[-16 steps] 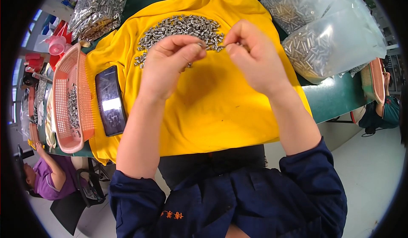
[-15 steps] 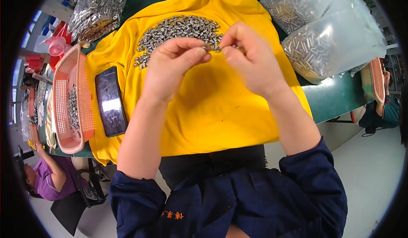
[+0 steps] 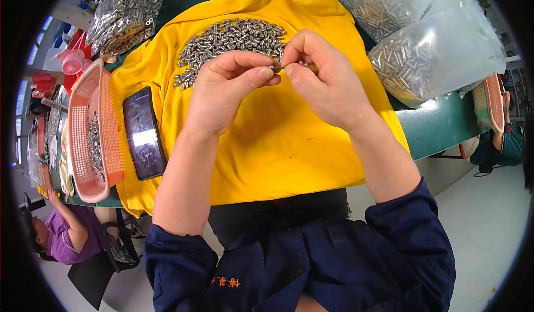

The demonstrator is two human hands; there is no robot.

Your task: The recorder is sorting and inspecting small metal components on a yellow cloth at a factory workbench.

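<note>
Above the yellow cloth (image 3: 289, 161), my hands meet fingertip to fingertip. My left hand (image 3: 225, 89) pinches a small silvery metal part (image 3: 276, 68) between thumb and forefinger. My right hand (image 3: 325, 81) is closed in a pinch at the other end of that part. What its fingertips hold is too small to make out, and a bit of brassy colour shows between its curled fingers. Just behind my hands spreads a heap of short shiny metal sleeves (image 3: 233, 39), partly hidden by my left fingers.
A phone (image 3: 144, 134) and a pink basket (image 3: 114, 145) holding metal parts lie on the left. Clear bags of metal parts (image 3: 403, 70) stand at right; another bag (image 3: 125, 17) is far left. Co-workers (image 3: 67, 234) sit on both sides of the green table (image 3: 439, 128).
My right hand has moved slightly left, so the fingertips of both hands now come together at the small metal part. My left hand has barely shifted.
</note>
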